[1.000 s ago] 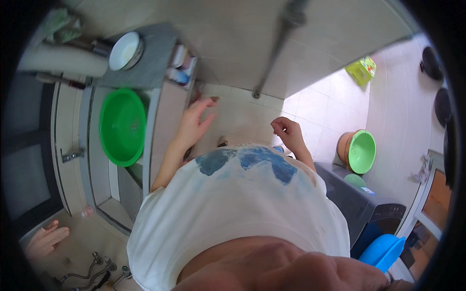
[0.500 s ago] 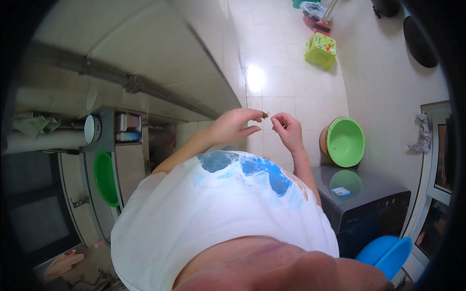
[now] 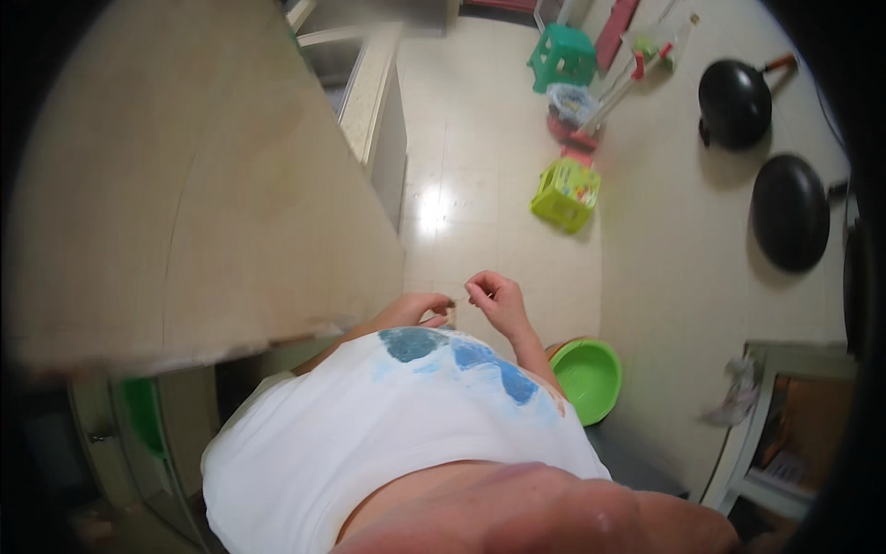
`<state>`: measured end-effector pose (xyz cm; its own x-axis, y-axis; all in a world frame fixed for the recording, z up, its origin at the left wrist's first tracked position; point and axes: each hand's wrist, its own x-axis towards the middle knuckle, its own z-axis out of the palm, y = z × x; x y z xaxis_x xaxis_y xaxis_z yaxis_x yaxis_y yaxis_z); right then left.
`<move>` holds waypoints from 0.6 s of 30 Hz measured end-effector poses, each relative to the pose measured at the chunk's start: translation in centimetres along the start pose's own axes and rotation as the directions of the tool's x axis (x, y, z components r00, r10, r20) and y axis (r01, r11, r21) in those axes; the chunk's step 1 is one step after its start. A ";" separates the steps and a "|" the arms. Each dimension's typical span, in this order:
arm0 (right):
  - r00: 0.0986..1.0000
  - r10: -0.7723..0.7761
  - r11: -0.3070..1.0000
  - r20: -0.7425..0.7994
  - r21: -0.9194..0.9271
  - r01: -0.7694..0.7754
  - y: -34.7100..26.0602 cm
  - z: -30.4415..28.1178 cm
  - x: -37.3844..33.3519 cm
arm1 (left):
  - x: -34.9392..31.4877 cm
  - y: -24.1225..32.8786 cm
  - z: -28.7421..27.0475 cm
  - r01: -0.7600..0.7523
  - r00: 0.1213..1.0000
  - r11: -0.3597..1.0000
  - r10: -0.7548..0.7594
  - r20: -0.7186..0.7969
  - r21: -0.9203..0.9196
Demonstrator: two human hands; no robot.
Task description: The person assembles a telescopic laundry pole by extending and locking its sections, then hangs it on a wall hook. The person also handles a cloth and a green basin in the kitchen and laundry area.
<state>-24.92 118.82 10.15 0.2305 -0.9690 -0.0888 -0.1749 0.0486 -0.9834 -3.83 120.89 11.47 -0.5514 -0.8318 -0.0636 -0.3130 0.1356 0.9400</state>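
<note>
My left hand (image 3: 417, 308) is in front of my belly, fingers bent forward and thumb below them. At its fingertips sits a small brown thing (image 3: 451, 303), too small to name. Close to its right and slightly higher is my right hand (image 3: 496, 297), with thumb and fingertips pinched together. Whatever is in that pinch is too fine to make out. A narrow gap lies between the two hands, over the tiled floor (image 3: 480, 249).
A wide pale panel (image 3: 185, 185) fills the left side. Ahead stand a yellow-green stool (image 3: 565, 196), a bin with a bag (image 3: 574, 106) and a green stool (image 3: 565, 57). Two black pans (image 3: 790, 214) hang on the right wall. A green basin (image 3: 591, 383) is near my right forearm.
My view has swung forward and left, bringing the pans and green stool into fuller sight. Both hands sit lower in the picture; the right remains pinched and the left keeps the small brown thing.
</note>
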 end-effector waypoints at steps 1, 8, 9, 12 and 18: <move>0.999 0.008 1.000 0.036 -0.007 -0.008 0.0 -0.9 2.0 | 1.0 -0.6 -0.8 0.045 0.997 0.998 -0.047 -0.057 -0.037; 0.989 0.075 0.996 0.127 0.036 -0.080 1.3 -5.7 16.5 | 7.0 -2.8 -5.2 0.267 0.801 0.953 -0.303 -0.515 -0.145; 0.982 0.081 0.996 0.172 0.023 -0.086 1.7 -5.9 18.2 | 7.7 -3.1 -6.0 0.272 0.775 0.952 -0.302 -0.556 -0.139; 0.936 0.148 0.988 0.321 -0.001 -0.156 2.5 -7.5 24.1 | 12.3 -3.9 -8.7 0.301 0.726 0.950 -0.285 -0.626 -0.084; 0.913 -0.011 1.000 0.408 0.020 0.004 2.8 -15.1 37.0 | 26.3 -2.0 -12.7 0.379 0.752 0.898 -0.159 -0.640 0.222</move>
<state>-31.31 79.47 6.47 0.6027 -0.7865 -0.1347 -0.1554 0.0499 -0.9866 -7.87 91.88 12.18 0.1300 -0.9914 0.0170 -0.6620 -0.0740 0.7458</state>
